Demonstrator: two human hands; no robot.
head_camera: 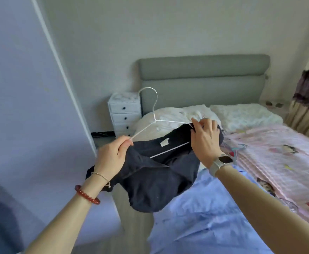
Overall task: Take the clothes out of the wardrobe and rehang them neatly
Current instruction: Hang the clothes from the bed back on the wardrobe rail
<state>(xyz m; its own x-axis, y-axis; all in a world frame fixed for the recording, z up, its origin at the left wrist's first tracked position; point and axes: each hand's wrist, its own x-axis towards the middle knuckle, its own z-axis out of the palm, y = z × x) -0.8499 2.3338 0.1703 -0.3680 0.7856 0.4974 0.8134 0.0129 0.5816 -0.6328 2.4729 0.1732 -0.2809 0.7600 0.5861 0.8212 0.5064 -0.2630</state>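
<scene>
A dark navy garment point(155, 182) with a white neck label hangs in the air over the gap between wardrobe and bed. A white wire hanger point(151, 109) sits partly inside it, hook pointing up. My left hand point(111, 154) pinches the hanger's left arm together with the garment's left shoulder. My right hand point(205, 136) grips the garment's right shoulder where the hanger's right arm enters the cloth. The hanger's lower bar shows as a white line inside the neck opening.
The white wardrobe door point(27, 107) stands at the left. A bed with a grey headboard point(203, 77), white pillows point(245, 114), a pink patterned sheet point(282, 153) and light blue cloth point(210, 217) fills the right. A small white drawer unit point(125, 112) stands beside the bed.
</scene>
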